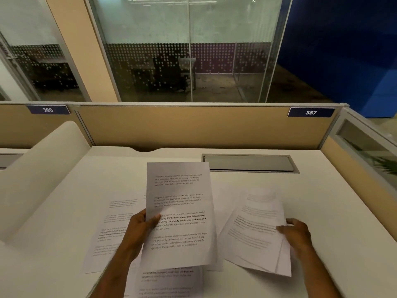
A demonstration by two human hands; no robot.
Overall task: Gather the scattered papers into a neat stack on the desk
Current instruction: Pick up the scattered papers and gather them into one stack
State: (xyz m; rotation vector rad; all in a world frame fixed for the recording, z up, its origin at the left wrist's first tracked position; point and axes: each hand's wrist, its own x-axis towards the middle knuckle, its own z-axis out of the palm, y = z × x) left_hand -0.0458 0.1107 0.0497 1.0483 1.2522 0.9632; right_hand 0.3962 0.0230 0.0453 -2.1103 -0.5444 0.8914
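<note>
Left hand (140, 227): grip pinching raised sheet (179, 214) at its left edge, frame centre.
Right hand (297, 235): grip pinching blurred sheets (255, 235), lower right.
Loose papers (111, 229): flat on tabletop (322, 201), lower left.
Handling: likely light, floppy, slippery; best held by edges.

Hidden, blurred and cut-off parts

The raised printed sheet (179, 214) is covering most of the page (169, 282) beneath it, which the bottom edge is cutting off; the right-hand sheets (255, 233) are blurring, their text unreadable, and both forearms are running out of frame.
</note>
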